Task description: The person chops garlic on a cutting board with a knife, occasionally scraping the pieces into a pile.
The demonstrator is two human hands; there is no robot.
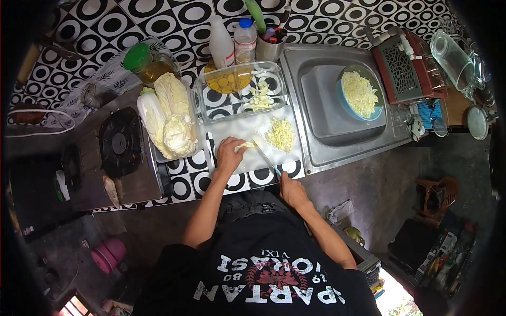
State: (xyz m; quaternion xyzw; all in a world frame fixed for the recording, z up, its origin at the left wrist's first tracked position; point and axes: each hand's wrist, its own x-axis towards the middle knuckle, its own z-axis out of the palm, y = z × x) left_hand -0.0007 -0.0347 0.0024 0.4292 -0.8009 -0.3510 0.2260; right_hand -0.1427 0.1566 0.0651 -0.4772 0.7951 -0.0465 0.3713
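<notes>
My left hand [230, 154] presses a pale cabbage piece [244, 144] against the white cutting board [224, 130], fingers bent over it. In my right hand [292, 190] is the handle of a knife [268, 158], its blade slanting up and left to the edge of that piece. Right of the blade lies a heap of chopped cabbage [280, 135]. Behind the board stands a clear glass dish [201, 105] with cabbage strips [260, 97] at its right side. Whole napa cabbages [167, 117] fill a tray at the left.
A blue bowl [345, 108] of chopped cabbage sits in the steel sink [321, 126] at the right. The gas stove [87, 168] is at the left. Bottles [245, 43] and a utensil cup [270, 50] stand by the patterned wall. A dish rack [398, 71] stands beyond the sink.
</notes>
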